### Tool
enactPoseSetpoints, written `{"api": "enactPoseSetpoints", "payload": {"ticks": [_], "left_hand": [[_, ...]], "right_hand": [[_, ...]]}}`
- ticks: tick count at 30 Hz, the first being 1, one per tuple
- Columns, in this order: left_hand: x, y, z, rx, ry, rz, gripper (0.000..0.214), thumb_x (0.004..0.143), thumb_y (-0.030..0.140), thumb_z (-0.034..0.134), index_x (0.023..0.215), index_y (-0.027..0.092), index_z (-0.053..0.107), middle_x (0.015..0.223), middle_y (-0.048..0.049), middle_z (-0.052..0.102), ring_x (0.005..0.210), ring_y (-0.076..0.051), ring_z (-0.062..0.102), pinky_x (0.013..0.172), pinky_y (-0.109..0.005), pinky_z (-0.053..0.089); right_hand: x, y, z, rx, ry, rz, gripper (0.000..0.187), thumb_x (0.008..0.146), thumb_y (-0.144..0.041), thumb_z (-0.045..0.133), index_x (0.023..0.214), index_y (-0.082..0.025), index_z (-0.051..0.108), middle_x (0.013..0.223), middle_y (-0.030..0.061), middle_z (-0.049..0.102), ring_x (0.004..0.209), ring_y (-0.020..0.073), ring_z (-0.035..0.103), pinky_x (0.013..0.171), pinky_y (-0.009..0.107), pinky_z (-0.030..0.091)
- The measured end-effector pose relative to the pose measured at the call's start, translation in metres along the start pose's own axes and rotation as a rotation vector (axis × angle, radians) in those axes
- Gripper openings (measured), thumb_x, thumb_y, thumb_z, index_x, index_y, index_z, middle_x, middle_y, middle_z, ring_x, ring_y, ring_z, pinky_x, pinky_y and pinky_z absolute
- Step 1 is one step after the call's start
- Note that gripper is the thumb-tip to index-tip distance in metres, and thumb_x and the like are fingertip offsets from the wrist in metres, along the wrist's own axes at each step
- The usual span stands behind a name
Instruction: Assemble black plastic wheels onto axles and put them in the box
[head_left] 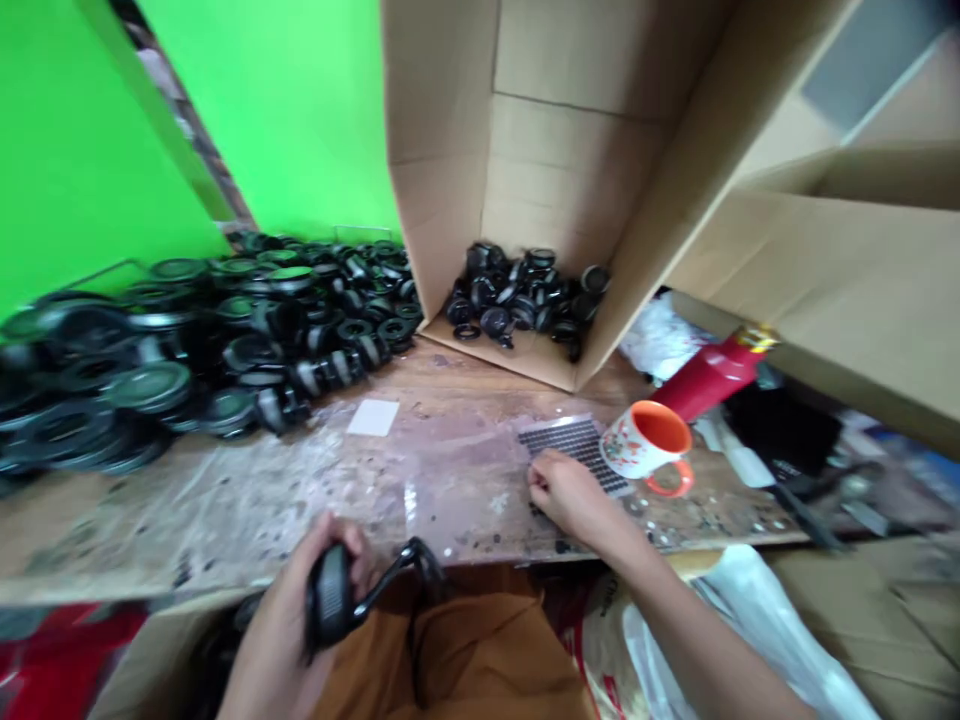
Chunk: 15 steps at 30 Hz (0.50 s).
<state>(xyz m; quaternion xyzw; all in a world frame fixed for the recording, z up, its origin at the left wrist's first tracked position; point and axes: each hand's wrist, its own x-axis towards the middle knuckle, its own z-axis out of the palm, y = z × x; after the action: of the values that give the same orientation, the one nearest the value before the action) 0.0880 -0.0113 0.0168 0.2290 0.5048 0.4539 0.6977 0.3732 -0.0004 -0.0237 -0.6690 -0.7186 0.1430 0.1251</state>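
My left hand (289, 625) is closed round a black wheel with a bent black bracket (352, 590), held low over my lap at the table's front edge. My right hand (566, 492) rests on the wooden table (225, 500), fingers curled down at the near end of a sheet of small grid-patterned stickers (574, 445). Whether those fingers pinch anything is hidden. An orange-lined floral mug (649, 445) stands just right of that hand.
A big heap of black wheels (210, 340) covers the table's left side. An open cardboard box (525, 180) lying on its side holds more black parts (525, 295). A red bottle (712, 372), a white paper square (373, 417), and clutter lie to the right.
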Motion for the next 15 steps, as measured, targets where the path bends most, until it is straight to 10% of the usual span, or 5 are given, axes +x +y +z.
{"api": "enactPoseSetpoints", "payload": {"ticks": [7,15], "left_hand": [[0.007,0.008,0.018,-0.063,0.208,-0.109,0.022,0.084,0.021,0.048,0.062,0.020,0.050,0.058,0.0040,0.051,0.057,-0.011,0.045,0.056,-0.019,0.046],[0.001,-0.015,0.016,-0.100,0.142,0.236,0.040,0.081,0.053,0.059,0.063,0.018,0.053,0.056,0.0035,0.051,0.051,-0.010,0.047,0.050,-0.020,0.041]], "right_hand": [[0.003,-0.009,0.003,-0.113,0.072,0.104,0.013,0.073,-0.007,0.052,0.077,-0.016,0.060,0.084,0.0076,0.062,0.074,0.0172,0.055,0.070,0.027,0.041],[-0.037,-0.071,0.007,0.348,0.335,-0.228,0.012,0.081,-0.009,0.052,0.080,-0.021,0.051,0.094,0.0050,0.054,0.096,0.0200,0.050,0.087,0.034,0.041]]}}
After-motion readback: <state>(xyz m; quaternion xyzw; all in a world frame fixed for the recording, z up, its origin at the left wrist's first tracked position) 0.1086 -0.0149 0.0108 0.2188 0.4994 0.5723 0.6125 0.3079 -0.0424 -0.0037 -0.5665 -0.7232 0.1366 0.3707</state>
